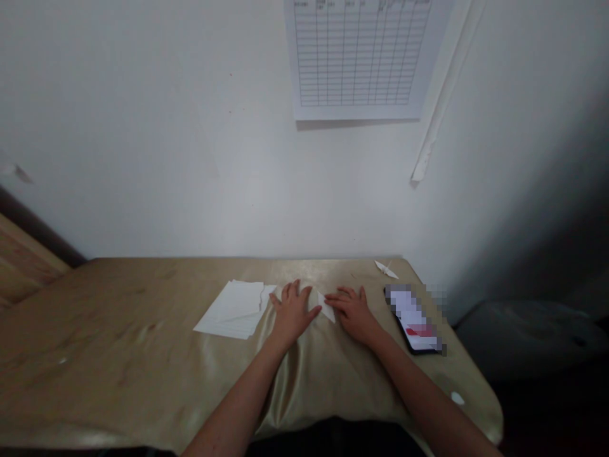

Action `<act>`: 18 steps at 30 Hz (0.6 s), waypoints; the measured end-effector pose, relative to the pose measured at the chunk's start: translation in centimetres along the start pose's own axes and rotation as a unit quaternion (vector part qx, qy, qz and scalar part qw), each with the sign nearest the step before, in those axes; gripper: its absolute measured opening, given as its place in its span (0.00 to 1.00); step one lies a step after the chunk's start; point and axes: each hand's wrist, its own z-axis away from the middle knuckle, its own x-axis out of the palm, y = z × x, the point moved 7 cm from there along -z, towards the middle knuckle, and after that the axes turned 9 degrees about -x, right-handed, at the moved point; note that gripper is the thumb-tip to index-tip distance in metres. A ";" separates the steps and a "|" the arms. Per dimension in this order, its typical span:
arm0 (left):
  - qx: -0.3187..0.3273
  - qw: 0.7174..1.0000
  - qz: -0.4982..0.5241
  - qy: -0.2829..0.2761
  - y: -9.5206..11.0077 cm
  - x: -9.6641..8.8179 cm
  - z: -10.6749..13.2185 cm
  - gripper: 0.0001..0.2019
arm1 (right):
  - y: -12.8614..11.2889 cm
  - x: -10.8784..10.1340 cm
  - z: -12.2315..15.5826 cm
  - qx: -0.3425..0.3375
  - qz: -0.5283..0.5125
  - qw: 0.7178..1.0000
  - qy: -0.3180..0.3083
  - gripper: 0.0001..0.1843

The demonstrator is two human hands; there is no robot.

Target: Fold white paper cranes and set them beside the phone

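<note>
A small folded piece of white paper (326, 306) lies on the tan table cover (143, 330), between my two hands. My left hand (292, 310) lies flat on the table with its fingers spread, its thumb touching the paper's left side. My right hand (351, 308) rests palm down with its fingers stretched toward the paper's right edge, pressing on it. A stack of white sheets (235, 308) sits just left of my left hand.
A phone (413, 318) with a lit screen lies to the right of my right hand. A small folded paper crane (386, 269) stands at the far right corner. A printed grid chart (359, 57) hangs on the white wall. A white scrap (457, 398) lies near the table's right edge.
</note>
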 end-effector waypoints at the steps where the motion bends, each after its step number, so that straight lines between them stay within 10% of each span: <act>1: 0.007 1.000 0.013 0.006 0.1 -0.1 0.0 0.26 | -0.1 -0.2 0.0 -0.002 0.008 1.000 0.009 0.28; 9: 0.049 0.997 0.050 -0.012 0.7 -0.1 0.3 0.10 | 0.1 -0.8 0.0 0.013 0.034 0.997 0.061 0.17; 18: 0.072 0.995 0.029 -0.067 1.9 0.8 1.2 0.30 | 0.5 -0.7 0.0 0.011 -0.014 0.998 0.060 0.10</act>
